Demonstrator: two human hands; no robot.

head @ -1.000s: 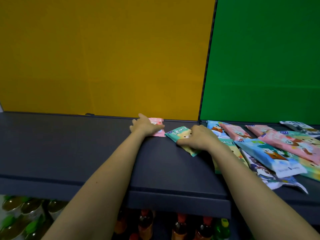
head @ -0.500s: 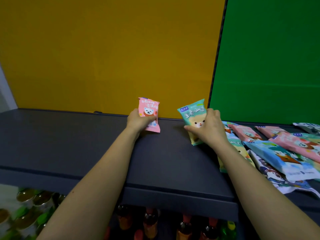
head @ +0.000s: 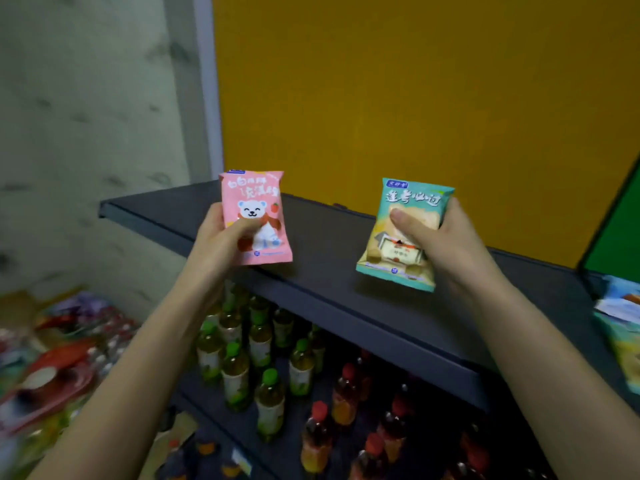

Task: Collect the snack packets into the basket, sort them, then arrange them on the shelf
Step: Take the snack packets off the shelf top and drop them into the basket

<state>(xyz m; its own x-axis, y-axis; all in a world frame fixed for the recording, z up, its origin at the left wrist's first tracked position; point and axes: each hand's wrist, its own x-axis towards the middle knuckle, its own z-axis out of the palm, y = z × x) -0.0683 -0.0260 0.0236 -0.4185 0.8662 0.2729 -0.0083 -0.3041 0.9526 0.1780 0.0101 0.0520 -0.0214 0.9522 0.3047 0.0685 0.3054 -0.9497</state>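
My left hand grips a pink snack packet with a white bear on it, held upright above the front edge of the dark shelf. My right hand grips a teal and yellow snack packet, also upright, lifted off the shelf top. More snack packets lie at the shelf's far right edge, partly cut off. At the lower left a red basket is blurred and holds colourful packets.
Below the shelf stand several bottles with green caps and several with red caps. A yellow panel backs the shelf, a green panel is at the right, a grey wall at the left.
Both hands have lifted their packets off the shelf top and hold them upright. The view has swung left and down, bringing the wall, the lower bottles and the basket into sight.
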